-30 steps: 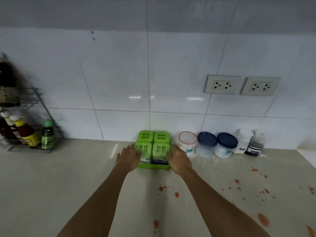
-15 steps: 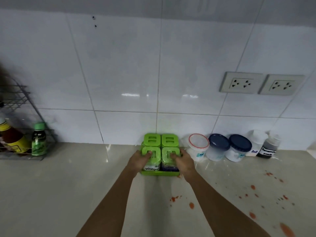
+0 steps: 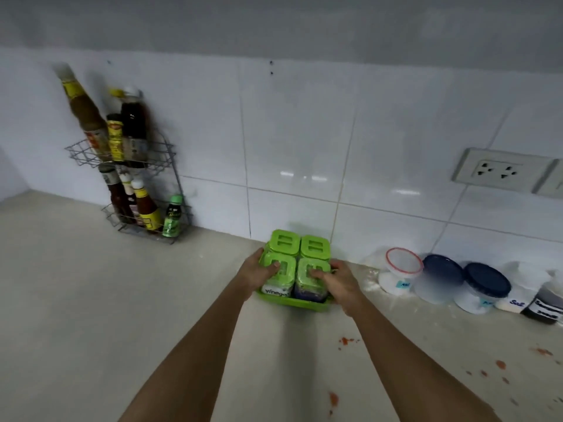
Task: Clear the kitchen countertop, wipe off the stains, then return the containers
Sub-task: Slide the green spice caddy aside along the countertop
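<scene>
- While red stains point(image 3: 347, 341) dot the near countertop point(image 3: 91, 315), both forearms reach past them to the green tray point(image 3: 292, 302) of four green-lidded jars point(image 3: 297, 263).
- At the tray, the left hand point(image 3: 257, 274) clasps its left side and the right hand point(image 3: 338, 281) its right, thumbs pressed on the two front lids; each hand is closed on the set.
- Judging by that grip, the clearing step is in hand, and nothing is wiped yet.
- Next comes a level two-handed lift (the jars stand loose in the tray and could tip), carried off to a spot away from the stains.
- Farther right along the wall, a red-rimmed tub point(image 3: 400, 274), two blue-lidded tubs point(image 3: 475, 284) and small labelled jars point(image 3: 518, 303) wait to be moved.
- Far left, a wire rack point(image 3: 122, 153) holds sauce bottles.
- Whether the tray has left the counter I cannot tell; one blue-lidded tub is smeared by blur, the rightmost jar is cut off, and the fingers behind the tray are hidden.
</scene>
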`<action>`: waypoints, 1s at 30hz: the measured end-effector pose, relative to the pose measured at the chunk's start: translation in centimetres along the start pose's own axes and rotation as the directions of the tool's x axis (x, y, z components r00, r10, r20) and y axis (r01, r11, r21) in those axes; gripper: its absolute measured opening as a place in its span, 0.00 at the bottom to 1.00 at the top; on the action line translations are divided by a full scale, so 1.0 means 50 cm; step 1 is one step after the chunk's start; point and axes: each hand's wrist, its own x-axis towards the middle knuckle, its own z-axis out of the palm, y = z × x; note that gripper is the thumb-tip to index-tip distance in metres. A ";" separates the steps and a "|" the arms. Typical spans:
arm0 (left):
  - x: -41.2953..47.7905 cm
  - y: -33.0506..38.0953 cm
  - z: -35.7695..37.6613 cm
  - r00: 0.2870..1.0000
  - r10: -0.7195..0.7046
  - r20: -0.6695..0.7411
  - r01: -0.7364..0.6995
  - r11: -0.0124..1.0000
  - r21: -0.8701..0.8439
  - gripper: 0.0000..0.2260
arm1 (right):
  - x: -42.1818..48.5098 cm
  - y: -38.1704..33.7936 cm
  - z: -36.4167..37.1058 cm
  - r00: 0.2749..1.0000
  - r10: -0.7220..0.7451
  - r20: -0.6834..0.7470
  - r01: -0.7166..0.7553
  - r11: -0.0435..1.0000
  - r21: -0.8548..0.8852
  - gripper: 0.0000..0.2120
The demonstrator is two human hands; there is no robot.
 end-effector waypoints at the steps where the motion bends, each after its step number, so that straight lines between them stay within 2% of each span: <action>1: -0.018 -0.007 -0.021 0.999 -0.007 -0.034 0.007 1.000 -0.008 0.14 | -0.021 -0.014 0.021 1.000 0.000 0.023 0.000 1.000 0.000 0.32; 4: -0.088 -0.035 -0.078 0.984 -0.048 -0.170 0.042 0.998 -0.041 0.13 | -0.065 -0.034 0.086 0.993 -0.016 0.113 0.022 0.998 -0.053 0.30; 8: -0.173 -0.090 -0.140 0.954 -0.106 -0.282 0.095 0.994 -0.052 0.14 | -0.120 -0.041 0.163 0.976 -0.061 0.210 0.085 0.991 -0.105 0.27; 14: -0.287 -0.153 -0.183 0.911 -0.137 -0.390 0.120 0.990 -0.069 0.17 | -0.196 -0.020 0.250 0.936 -0.089 0.340 0.158 0.970 -0.183 0.23; 24: -0.321 -0.188 -0.170 0.897 -0.173 -0.406 0.130 0.983 -0.132 0.17 | -0.212 -0.002 0.259 0.918 -0.105 0.383 0.208 0.949 -0.238 0.24; 30: -0.298 -0.159 -0.174 0.889 -0.316 -0.331 0.322 0.946 -0.040 0.17 | -0.203 0.006 0.254 0.884 -0.058 0.463 0.173 0.963 -0.208 0.24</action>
